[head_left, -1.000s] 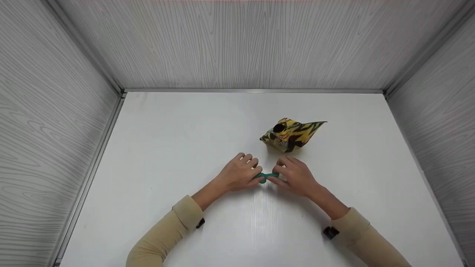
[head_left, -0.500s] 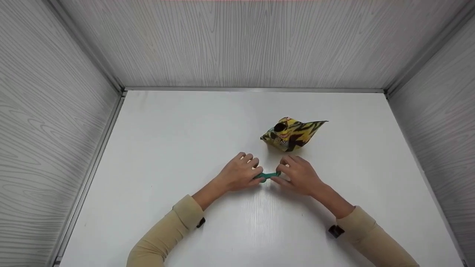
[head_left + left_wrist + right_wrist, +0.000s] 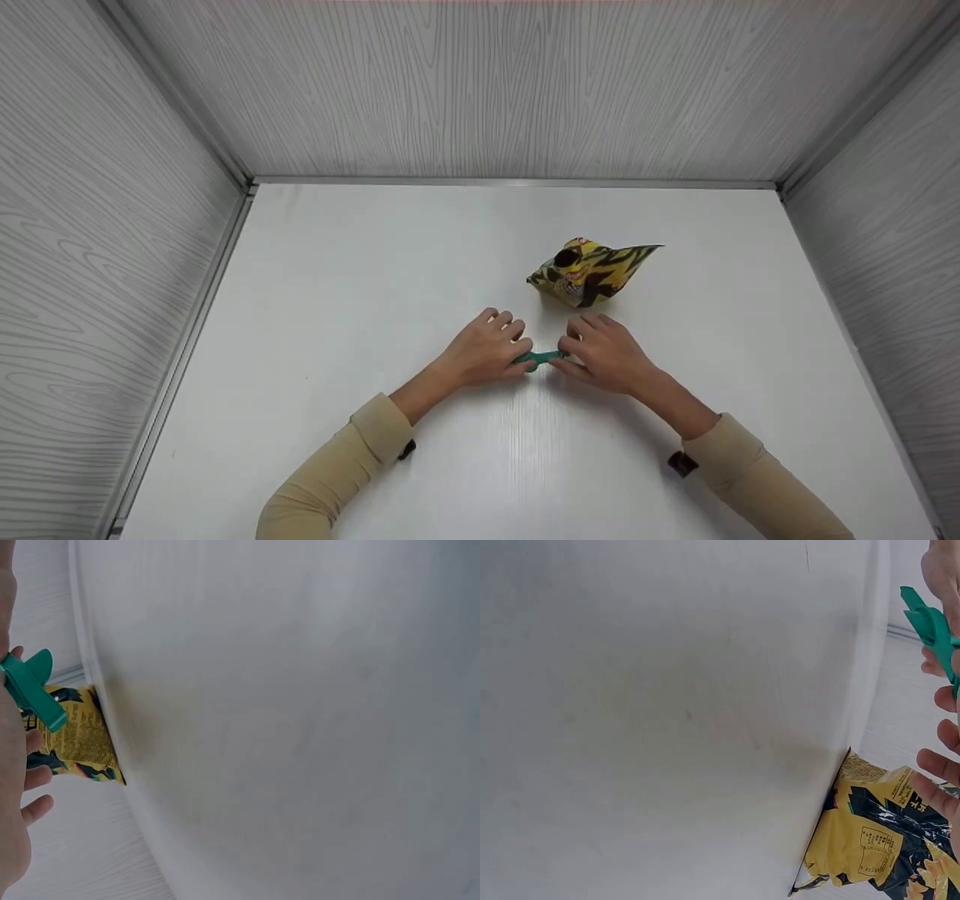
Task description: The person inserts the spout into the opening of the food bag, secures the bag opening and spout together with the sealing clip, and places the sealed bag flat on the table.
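Both of your hands have hold of one green plastic clip (image 3: 543,358), which spans the narrow gap between them over the white table (image 3: 337,300). Your left hand (image 3: 484,352) pinches its left part between thumb and index finger, the two closed down on the plastic with the grip itself partly covered. Your other left fingers are bent and slightly spread, their tips away from the clip, as your left wrist view shows. Your right hand (image 3: 606,356) pinches the opposite end, thumb on the near side and index finger bent over the far side. Its remaining fingers are bent too, with gaps between them and nothing seen in their grasp. From the right wrist, a forked part of the clip shows past your fingers; you cannot tell from these views how far its two arms are parted.

Just beyond your hands, nearer the right one, a yellow-and-black printed snack bag (image 3: 600,274) stands on the table, apart from your fingers. Your beige sleeves (image 3: 337,465) are turned back, and a small black device (image 3: 682,463) shows beside the right cuff.
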### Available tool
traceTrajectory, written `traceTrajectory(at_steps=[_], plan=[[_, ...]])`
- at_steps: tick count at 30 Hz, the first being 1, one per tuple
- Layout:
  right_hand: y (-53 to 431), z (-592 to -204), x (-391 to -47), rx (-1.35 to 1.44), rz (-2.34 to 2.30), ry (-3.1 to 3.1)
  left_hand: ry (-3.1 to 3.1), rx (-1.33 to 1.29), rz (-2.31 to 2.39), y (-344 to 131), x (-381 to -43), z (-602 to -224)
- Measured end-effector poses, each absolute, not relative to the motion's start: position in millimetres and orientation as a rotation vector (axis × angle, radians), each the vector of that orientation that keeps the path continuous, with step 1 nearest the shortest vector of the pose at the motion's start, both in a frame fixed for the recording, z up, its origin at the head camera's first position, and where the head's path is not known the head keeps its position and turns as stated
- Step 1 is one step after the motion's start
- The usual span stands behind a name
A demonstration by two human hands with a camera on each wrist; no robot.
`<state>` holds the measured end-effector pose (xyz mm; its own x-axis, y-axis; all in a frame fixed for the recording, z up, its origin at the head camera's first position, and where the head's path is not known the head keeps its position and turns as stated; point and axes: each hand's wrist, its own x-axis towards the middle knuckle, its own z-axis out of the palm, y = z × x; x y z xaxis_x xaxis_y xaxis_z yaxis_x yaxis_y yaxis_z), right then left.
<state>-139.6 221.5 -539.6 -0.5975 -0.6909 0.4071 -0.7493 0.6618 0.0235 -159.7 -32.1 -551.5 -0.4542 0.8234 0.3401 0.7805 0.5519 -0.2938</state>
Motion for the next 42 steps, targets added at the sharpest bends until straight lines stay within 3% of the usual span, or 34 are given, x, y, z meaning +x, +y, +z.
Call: traceTrajectory(at_steps=[42], plan=[[218,-540,-131,0.999,0.125,-2.434,-2.344,-1.27,0.136,-34,-163,-550]])
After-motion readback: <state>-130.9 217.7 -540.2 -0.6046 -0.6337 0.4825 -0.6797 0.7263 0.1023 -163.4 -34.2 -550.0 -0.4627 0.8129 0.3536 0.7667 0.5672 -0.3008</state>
